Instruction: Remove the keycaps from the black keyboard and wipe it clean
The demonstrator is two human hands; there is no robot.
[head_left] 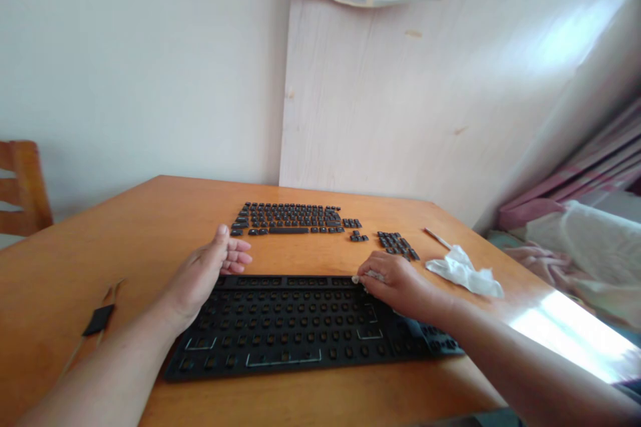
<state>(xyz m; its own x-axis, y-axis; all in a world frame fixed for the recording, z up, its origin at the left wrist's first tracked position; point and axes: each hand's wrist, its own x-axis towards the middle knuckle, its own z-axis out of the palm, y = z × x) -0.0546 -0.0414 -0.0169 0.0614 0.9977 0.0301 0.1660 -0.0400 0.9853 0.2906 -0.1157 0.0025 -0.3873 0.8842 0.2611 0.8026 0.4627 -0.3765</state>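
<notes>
A black keyboard base point(295, 320) without its keycaps lies flat on the wooden table, its switch sockets and a few wire stabilizers showing. At its upper left corner is my left hand point(213, 270), fingers apart and holding nothing. My right hand point(393, 280) rests over the base's upper right part, its fingers closed on a crumpled white tissue point(374, 275) that touches the top edge. The forearm hides part of the base's right side. Behind the base, black keycaps point(293, 217) are laid out in keyboard order, with number-pad keycaps point(395, 243) to the right.
Another crumpled white tissue point(463, 271) lies right of my right hand, beside a thin pen-like stick point(437, 238). On the left is a wire tool with a black middle piece point(99, 320). A wooden chair point(30, 187) stands at far left; the wall point(225, 80) rises behind the table.
</notes>
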